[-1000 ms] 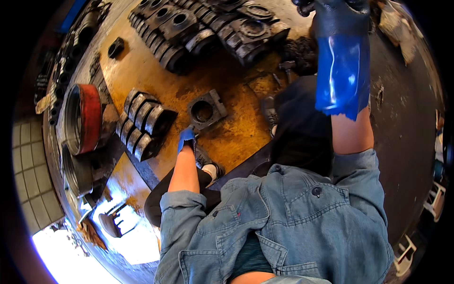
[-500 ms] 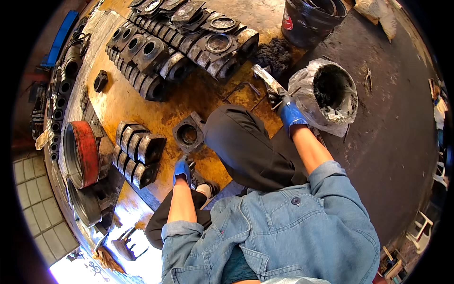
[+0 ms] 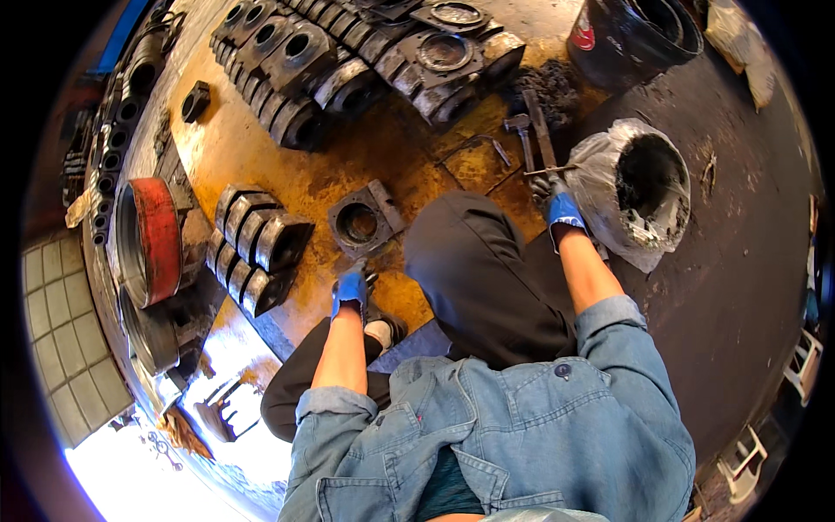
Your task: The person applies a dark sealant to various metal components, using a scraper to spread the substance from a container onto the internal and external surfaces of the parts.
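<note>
My left hand (image 3: 350,291), in a blue-and-dark glove, is by the near edge of a square metal block with a round hole (image 3: 389,209). Its fingers look partly stretched out, and I see nothing held in them. On the right, my gloved right hand (image 3: 561,209) is closed at the lower end of a long flat metal bar (image 3: 538,126), its grip partly hidden. A thin rod (image 3: 565,168) crosses the bar just above my fingers. Beside the bar lies a hammer (image 3: 518,126). To the hand's right stands a plastic-lined bucket (image 3: 600,187) with a blackened inside.
Rows of stacked metal blocks (image 3: 291,122) fill the far left, with a smaller stack (image 3: 261,235) nearer. A red-sided ring (image 3: 156,230) stands at the left. At the back right are a dark bucket (image 3: 617,56) and a dark heap (image 3: 548,87). A white chair (image 3: 744,465) is lower right.
My right hand has swung the flat bar from slanting left to nearly straight ahead, revealing the hammer. The whole view has shifted. My left hand stays near the block.
</note>
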`<state>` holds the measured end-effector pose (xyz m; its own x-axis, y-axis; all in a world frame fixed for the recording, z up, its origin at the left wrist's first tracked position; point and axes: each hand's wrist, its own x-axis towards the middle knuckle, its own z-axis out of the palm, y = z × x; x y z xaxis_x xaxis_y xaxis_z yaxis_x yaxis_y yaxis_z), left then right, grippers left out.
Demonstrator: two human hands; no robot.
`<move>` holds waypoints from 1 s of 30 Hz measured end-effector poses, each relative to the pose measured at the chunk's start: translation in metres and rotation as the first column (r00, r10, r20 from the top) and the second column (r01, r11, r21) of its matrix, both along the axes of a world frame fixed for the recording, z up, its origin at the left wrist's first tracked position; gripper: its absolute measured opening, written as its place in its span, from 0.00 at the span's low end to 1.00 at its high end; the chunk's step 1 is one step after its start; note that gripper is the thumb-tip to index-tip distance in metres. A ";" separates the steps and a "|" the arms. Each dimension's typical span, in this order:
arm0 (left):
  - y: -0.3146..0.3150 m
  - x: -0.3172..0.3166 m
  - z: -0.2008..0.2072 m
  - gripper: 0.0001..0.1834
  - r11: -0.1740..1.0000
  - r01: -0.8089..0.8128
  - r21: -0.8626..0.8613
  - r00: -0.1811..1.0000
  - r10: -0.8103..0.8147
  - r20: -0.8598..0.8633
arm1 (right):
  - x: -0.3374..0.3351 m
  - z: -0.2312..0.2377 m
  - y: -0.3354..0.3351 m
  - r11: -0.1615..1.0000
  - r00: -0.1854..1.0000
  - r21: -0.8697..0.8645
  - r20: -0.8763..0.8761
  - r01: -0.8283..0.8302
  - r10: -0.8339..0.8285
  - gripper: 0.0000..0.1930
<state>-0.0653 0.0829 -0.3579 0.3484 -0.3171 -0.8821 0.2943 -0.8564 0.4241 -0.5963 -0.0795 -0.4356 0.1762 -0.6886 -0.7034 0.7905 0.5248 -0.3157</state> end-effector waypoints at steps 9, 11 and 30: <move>-0.014 0.007 0.043 0.25 0.758 0.580 0.298 0.489 -0.617 0.616 | 0.114 0.082 -0.054 0.766 -0.300 0.360 -0.927 -0.533 0.227 0.29; -0.027 -0.003 0.086 0.31 0.728 0.575 0.374 0.446 -0.662 0.602 | 0.139 0.100 -0.063 0.614 -0.548 0.580 -0.791 -0.535 0.270 0.32; -0.044 0.036 0.000 0.32 0.452 0.694 0.561 0.054 -0.809 0.585 | 0.214 0.104 -0.109 0.016 -0.909 0.918 -0.391 -0.397 -0.143 0.08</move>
<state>-0.0291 0.0394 -0.3575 0.4324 -0.7567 -0.4904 -0.8828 -0.4660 -0.0593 -0.3824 -0.1883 -0.3313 0.2006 -0.7324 -0.6507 -0.8877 -0.4168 0.1955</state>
